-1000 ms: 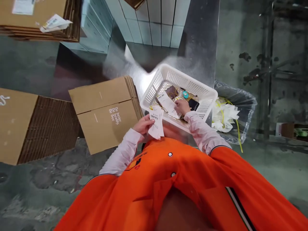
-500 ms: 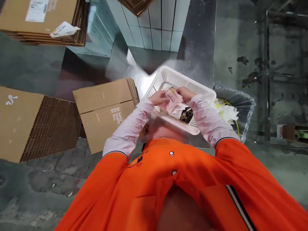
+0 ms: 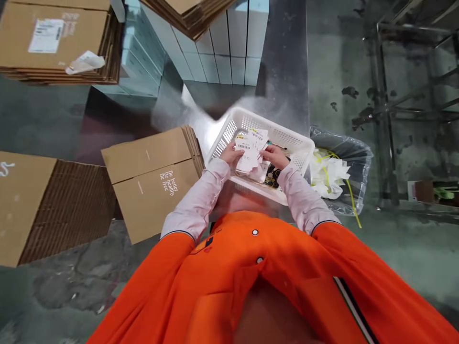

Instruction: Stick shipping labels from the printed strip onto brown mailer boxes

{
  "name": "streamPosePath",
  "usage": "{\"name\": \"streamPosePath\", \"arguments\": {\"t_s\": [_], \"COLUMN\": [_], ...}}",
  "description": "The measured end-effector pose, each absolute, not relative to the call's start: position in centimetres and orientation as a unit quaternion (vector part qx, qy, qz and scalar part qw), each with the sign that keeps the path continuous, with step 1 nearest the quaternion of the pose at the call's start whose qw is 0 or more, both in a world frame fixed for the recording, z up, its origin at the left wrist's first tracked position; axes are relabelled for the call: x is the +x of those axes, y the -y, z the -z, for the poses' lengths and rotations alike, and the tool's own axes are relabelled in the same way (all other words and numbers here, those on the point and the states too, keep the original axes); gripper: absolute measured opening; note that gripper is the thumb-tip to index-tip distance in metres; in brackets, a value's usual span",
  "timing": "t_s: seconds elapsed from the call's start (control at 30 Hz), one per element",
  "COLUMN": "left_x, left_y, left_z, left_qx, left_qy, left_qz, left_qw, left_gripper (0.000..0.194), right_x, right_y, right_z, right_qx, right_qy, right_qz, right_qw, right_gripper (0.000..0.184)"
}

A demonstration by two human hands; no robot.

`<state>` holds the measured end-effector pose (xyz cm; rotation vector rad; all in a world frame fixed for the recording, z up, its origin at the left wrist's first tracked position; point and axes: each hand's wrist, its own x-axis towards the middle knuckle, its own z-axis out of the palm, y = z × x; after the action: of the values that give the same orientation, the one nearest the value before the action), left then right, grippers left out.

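Observation:
My left hand [image 3: 231, 154] is closed on the left side of several white printed labels [image 3: 246, 152], which look like barcode slips fanned over one another. At their right edge, my right hand [image 3: 275, 155] pinches the slips between thumb and fingers. Both hands are above a white plastic basket [image 3: 299, 138] with perforated walls. Inside it, partly hidden under the labels and my right hand, lies a black item with a gold pattern [image 3: 272, 176]. Other contents beneath the labels are too small to make out.
Folded cardboard boxes [image 3: 154, 181] stand left of the basket, with another stack [image 3: 68, 210] farther left. A lined bin [image 3: 358, 167] holding white paper and yellow strapping sits at the right. White boxes [image 3: 222, 52] line the metal table [image 3: 287, 62] beyond the basket.
The labels were bunched together and blurred; they are now fanned out flat, printed faces up. My right hand has moved from behind them to their right edge. The view has shifted slightly.

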<state>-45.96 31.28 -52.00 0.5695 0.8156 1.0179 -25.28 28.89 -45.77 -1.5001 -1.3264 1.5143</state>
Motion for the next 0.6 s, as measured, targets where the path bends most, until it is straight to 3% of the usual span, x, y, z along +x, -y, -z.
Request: {"name": "streamPosePath", "arguments": {"t_s": [0.2, 0.5, 0.6], "left_x": [-46.3, -46.3, -45.2], "left_y": [-31.3, -31.8, -32.3], "left_z": [52.1, 52.1, 51.6], "left_qx": [0.216, 0.179, 0.181], "left_qy": [-0.39, -0.325, -0.322], "left_qz": [-0.449, -0.47, -0.463], "left_qw": [0.774, 0.801, 0.806], "left_gripper": [0.028, 0.035, 0.04], "right_x": [-26.5, -26.4, -27.8], "right_y": [-29.2, -29.4, -29.7], "right_z": [47.0, 46.3, 46.4], "right_qx": [-0.636, -0.654, -0.627], "right_qy": [0.489, 0.565, 0.579], "right_qz": [-0.464, -0.404, -0.432], "right_qw": [0.375, 0.299, 0.292], "right_gripper": [0.045, 0.042, 0.046]}}
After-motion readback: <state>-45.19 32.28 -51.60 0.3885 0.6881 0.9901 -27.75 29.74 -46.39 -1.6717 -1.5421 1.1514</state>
